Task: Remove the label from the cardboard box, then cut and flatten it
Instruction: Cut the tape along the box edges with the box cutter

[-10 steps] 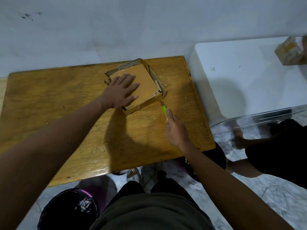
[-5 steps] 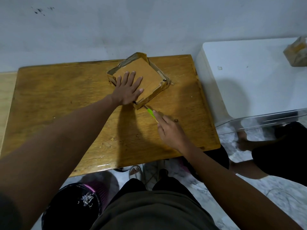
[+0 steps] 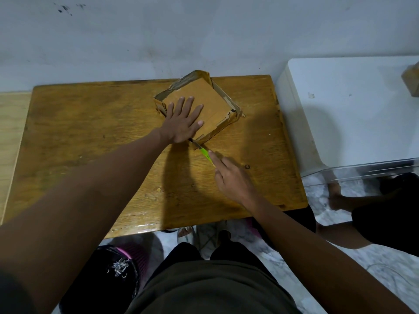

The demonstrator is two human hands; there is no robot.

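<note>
Left hand (image 3: 183, 122) spread flat on cardboard box (image 3: 212, 107), frame centre; right hand (image 3: 233, 176) pinching cutter (image 3: 204, 151) at near corner. Risk: blade slipping toward left palm.

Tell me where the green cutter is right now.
In the head view, the green cutter sits right of centre on the wooden table, gripped by the right hand, its blade at the near corner of the cardboard box.
</note>
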